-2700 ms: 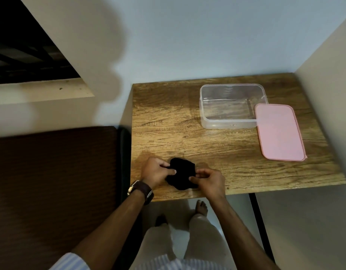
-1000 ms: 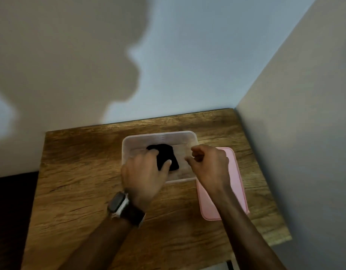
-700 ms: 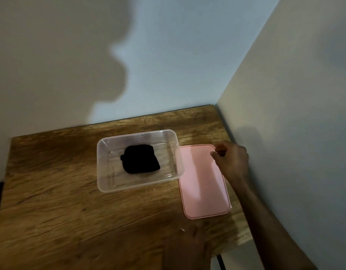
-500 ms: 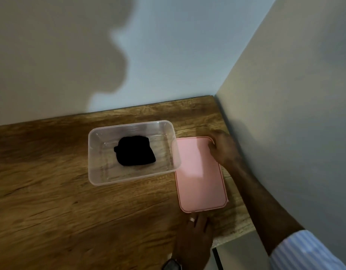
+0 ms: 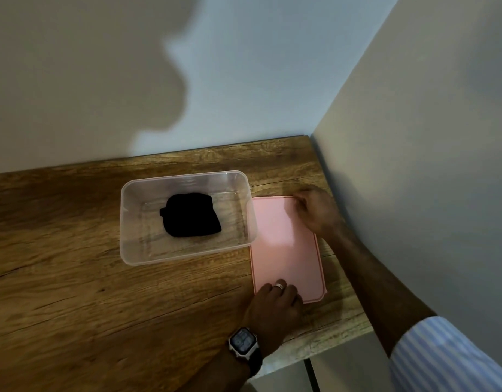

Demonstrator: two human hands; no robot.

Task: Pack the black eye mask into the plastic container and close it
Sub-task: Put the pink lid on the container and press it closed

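Note:
The folded black eye mask (image 5: 191, 215) lies inside the clear plastic container (image 5: 131, 256), which stands open on the wooden table (image 5: 74, 292). Flat on the table, touching the container's right side, lies the pink lid (image 5: 283, 244). My right hand (image 5: 317, 210) rests on the lid's far right corner with fingers curled at its edge. At the lid's near left corner my left hand (image 5: 275, 304), with a ring and a wristwatch, has its fingertips on the edge. Whether either hand has lifted the lid cannot be told.
The table sits in a corner, with a wall (image 5: 244, 80) behind it and a side wall (image 5: 414, 165) close along its right edge. The table's front edge (image 5: 314, 352) runs just below my left hand.
The mask went from the table's front edge into the container, and both hands left it. My right hand reached the lid's far corner; my left hand came up to its near corner.

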